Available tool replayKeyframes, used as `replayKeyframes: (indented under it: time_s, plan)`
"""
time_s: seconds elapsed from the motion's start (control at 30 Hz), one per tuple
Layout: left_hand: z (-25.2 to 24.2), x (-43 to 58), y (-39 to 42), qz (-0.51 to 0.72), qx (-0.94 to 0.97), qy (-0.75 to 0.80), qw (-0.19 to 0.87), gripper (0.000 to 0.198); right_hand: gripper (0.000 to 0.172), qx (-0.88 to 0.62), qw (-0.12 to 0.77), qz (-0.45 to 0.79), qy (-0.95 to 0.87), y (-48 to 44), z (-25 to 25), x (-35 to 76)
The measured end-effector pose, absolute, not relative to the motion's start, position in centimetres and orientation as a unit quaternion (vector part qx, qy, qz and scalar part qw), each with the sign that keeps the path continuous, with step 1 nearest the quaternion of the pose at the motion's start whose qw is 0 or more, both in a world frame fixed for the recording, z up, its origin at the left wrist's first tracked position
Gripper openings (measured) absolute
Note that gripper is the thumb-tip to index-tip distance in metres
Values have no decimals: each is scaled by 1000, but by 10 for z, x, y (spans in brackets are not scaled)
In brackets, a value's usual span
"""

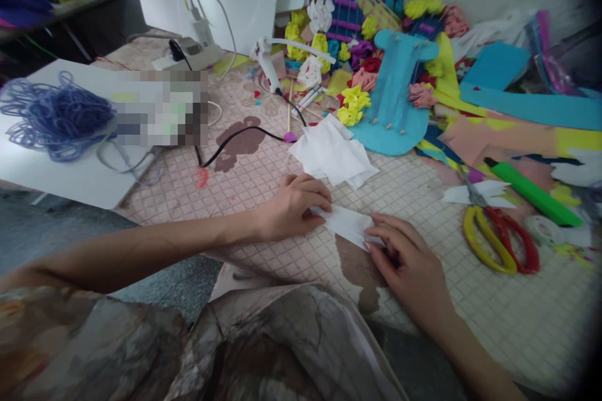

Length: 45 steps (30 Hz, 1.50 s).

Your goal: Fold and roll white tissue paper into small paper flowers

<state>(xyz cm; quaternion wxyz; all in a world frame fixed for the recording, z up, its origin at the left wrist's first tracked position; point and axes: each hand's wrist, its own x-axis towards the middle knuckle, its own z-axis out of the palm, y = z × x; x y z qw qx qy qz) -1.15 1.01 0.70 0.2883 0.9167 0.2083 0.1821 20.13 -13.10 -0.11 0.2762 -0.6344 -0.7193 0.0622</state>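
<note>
A small strip of white paper is stretched between both hands, just above the near part of the table. My left hand pinches its left end between thumb and fingers. At the right end, my right hand grips it the same way, fingers curled. Just beyond the hands lies a loose stack of white paper sheets. To the right of my right hand rest scissors with one yellow and one red handle loop.
A glue gun stands behind the paper stack, its black cord crossing the table. Blue cut-out shapes and crumpled paper flowers crowd the back. A green cutter lies at right, a tangle of blue cord at left.
</note>
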Motion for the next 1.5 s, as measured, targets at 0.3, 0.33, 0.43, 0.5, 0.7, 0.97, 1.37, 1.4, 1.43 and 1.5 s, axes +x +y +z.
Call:
replayKeyframes:
  time_s: [0.3,0.33,0.43,0.5,0.7,0.97,1.37,1.4,1.43,1.5]
  plan:
    - [7,-12,9,182,912,221,295,18,12,-633,269,41,-725,-136,-6,201]
    - [7,-12,8,184,911,223,294,22,15,-640,266,36,-720,-136,-6,201]
    - [6,-13,8,190,917,212,279,30,22,-638,254,12,-727,-136,-7,202]
    - [4,-14,9,191,925,201,261,24,23,-623,248,-2,-742,-136,-7,202]
    - [2,-17,8,192,947,179,183,17,23,-606,226,-44,-762,-138,-11,202]
    - [1,-17,8,201,963,127,126,21,22,-592,217,-46,-775,-140,-12,203]
    - [5,-14,12,155,978,28,137,28,14,-609,259,-9,-750,-129,0,204]
    - [5,-14,12,155,978,28,137,28,14,-607,256,-9,-752,-128,0,204]
    - [5,-14,12,154,978,29,136,28,14,-606,253,-11,-754,-127,0,205]
    - [5,-14,12,156,978,27,137,29,13,-603,245,-17,-759,-126,-1,205]
